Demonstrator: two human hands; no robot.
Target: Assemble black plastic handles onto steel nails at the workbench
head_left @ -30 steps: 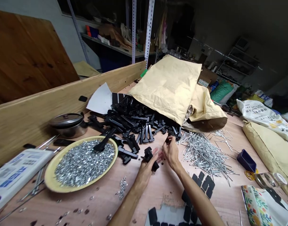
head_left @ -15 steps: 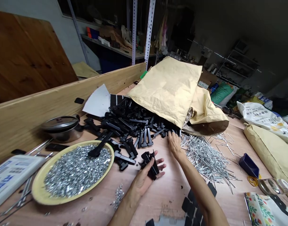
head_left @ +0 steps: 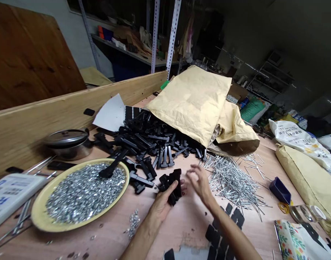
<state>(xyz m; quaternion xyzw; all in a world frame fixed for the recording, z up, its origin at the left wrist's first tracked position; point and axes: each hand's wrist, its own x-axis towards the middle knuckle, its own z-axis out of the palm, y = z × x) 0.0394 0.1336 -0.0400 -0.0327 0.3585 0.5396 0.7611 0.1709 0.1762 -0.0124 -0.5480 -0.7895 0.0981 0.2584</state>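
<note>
Head view: L hand (head_left: 163,199), thumb clamped over sev. black moulded-plastic clip parts (head_left: 174,182), near ctr. R hand (head_left: 201,184) just right, fingers loosely parted, apparently nil held. Gathered: that handful. Remaining: loose black plastic pieces (head_left: 130,141), lge. pile, far; thin silver metal rods (head_left: 232,180), right.

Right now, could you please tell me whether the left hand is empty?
No, the left hand is holding black parts, with its thumb pressed across them.
</note>
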